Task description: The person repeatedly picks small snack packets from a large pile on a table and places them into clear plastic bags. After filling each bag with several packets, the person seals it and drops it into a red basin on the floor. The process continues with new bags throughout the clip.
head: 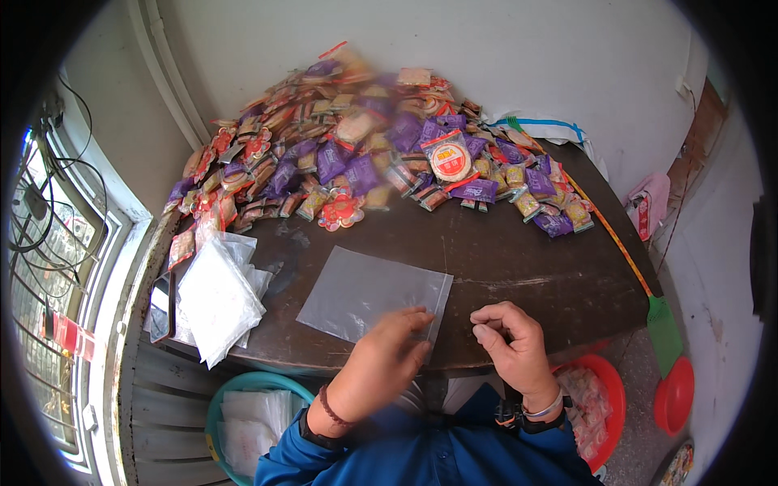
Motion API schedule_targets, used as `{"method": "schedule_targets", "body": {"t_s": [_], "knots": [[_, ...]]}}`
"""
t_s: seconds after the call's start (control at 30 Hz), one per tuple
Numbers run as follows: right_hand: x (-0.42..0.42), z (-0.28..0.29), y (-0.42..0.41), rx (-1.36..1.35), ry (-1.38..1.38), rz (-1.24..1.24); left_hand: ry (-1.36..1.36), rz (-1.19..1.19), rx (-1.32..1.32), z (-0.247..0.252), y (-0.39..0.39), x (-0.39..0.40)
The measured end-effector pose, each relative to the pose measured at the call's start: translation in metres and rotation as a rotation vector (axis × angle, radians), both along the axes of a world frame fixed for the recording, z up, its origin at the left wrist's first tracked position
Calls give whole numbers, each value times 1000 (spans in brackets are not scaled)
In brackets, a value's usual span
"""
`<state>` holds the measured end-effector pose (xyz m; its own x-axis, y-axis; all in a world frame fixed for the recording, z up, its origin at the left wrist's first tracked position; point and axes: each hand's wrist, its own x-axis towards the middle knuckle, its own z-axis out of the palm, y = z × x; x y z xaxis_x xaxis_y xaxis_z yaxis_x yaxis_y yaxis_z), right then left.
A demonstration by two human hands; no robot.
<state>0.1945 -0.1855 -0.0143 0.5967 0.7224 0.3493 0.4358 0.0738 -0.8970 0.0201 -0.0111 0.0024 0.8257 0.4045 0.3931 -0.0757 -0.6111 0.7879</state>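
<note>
A flat clear plastic bag (pixel 371 294) lies on the dark table (pixel 510 255) in front of me. My left hand (pixel 392 343), slightly blurred, is over the bag's lower right part with thumb and fingers apart; I see nothing in it. To the right of the bag, my right hand (pixel 510 340) is held with its fingers curled and the thumb tip close to the index finger. Nothing shows between those fingertips, though the inside of the palm is hidden. Farther back rises a heap of wrapped snacks, with purple packets (pixel 361 175) and a round rice cracker packet (pixel 450 159) among them.
Left of the bag lie a stack of clear bags (pixel 219 291) and a phone (pixel 161 307). A green fly swatter (pixel 664 334) leans over the table's right edge. Below stand a teal basin (pixel 214 419) holding plastic bags and a red basin (pixel 617 395) holding packets.
</note>
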Motion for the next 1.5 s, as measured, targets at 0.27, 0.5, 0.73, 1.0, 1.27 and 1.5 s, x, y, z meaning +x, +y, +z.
{"method": "schedule_targets", "body": {"t_s": [0.27,0.5,0.73,1.0,1.27,1.5], "knots": [[-18,9,28,-121,-629,188,143,100,413,-20,25,12],[-20,2,29,-130,-634,121,388,170,532,-14,29,10],[-15,0,26,-81,-515,79,442,310,581,-25,58,-12],[-20,-10,29,-149,-535,-160,133,283,550,-3,45,-1],[-18,-6,29,-235,-560,-118,157,118,320,-2,-7,33],[-17,-7,27,-231,-561,-124,208,191,281,-7,-4,41]]}}
